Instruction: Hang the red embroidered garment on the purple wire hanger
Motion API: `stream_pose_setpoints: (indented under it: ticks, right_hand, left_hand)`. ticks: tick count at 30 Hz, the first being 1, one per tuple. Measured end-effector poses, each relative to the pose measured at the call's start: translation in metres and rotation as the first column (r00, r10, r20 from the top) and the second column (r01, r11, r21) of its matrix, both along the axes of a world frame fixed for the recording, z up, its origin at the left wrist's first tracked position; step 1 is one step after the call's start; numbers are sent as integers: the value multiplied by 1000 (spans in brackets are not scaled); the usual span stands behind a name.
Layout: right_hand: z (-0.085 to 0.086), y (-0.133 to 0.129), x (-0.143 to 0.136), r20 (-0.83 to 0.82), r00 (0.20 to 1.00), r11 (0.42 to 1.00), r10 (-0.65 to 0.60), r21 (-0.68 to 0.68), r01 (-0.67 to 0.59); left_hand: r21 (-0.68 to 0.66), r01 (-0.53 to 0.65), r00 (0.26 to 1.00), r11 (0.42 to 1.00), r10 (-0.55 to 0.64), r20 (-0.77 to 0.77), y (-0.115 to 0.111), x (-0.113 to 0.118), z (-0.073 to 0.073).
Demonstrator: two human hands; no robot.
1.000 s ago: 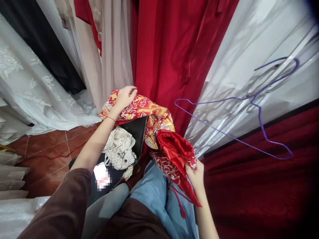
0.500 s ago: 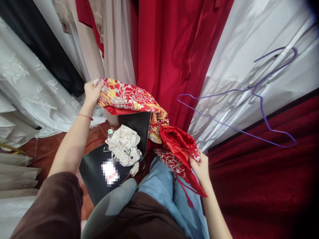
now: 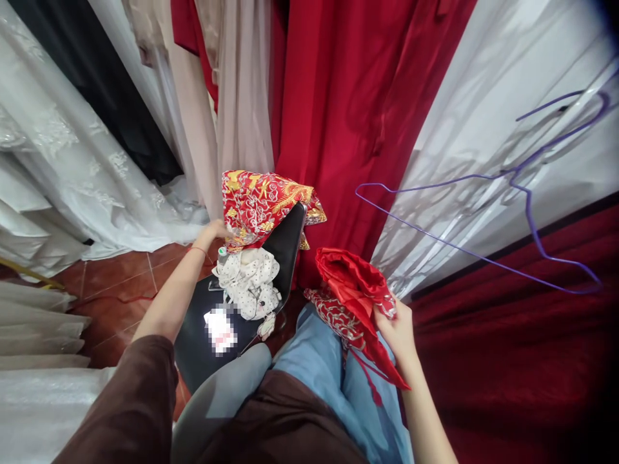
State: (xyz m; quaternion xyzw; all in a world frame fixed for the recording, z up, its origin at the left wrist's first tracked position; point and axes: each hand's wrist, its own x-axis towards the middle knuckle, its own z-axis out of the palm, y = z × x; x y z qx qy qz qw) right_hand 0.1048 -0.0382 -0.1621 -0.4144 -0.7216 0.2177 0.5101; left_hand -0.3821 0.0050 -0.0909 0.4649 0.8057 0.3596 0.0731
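Right hand (image 3: pixel 399 328) holds the shiny red garment (image 3: pixel 355 287) at five o'clock, likely soft, slippery; left hand (image 3: pixel 217 231) touches the embroidered garment (image 3: pixel 264 200) at ten, grip unclear: probably weightier, best taken by its edge!

On the far side, the left hand (image 3: pixel 216 231) touches the near left edge of a red embroidered cloth (image 3: pixel 261 200) draped over the black chair (image 3: pixel 193 351)'s backrest, its fingertips hard to make out. Nearer and to the right, the right hand (image 3: pixel 397 330) grips a bunched red satin garment (image 3: pixel 352 281) above blue trousers (image 3: pixel 309 348). Spotted white fabric (image 3: pixel 247 274) lies on the seat, and a purple hanger (image 3: pixel 530 216) hangs at far right.
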Motion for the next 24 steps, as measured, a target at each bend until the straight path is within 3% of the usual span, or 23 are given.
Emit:
stream_pose_setpoints:
  ticks: [3,5,7,10,13,15,18,20,22,24]
  right_hand:
    - [0,1,-5,8,1000,1000,14,-6,-14]
    - [0,1,-11,22,1000,1000,18,0,-18]
    - [-1,1,-15,42,999,1000,22,7,-22]
    - [-3,-2,-16,54,998,1000,21,16,-21]
    - [-3,-4,-12,25,1000,1000,-9,14,9]
    - [-2,-4,-9,-12,999,999,-44,1,44]
    - [4,-1,-9,-127,985,993,-120,-29,118]
    - [11,1,-11,-215,959,983,-183,-48,177]
    - [20,-1,-11,-243,938,969,-248,-44,245]
    - [29,-8,-10,-191,941,959,-281,-14,284]
  left_hand:
    - [167,-21,989,986,45,-141,34,21,62]
    - [385,185,948,904,-61,-312,58,47,93]
    - [415,391,883,821,-208,-421,78,79,102]
    - [236,556,769,797,-385,-511,95,121,79]
    - [186,528,754,828,-356,-552,94,143,52]
    - [248,531,779,810,-351,-520,83,156,43]
    - [459,524,850,718,-402,-342,46,192,32]
    - [530,510,849,677,-496,-184,11,226,19]
    - [443,492,846,749,-532,-40,-21,258,1]
    - [218,572,793,791,-601,99,-45,283,-18]
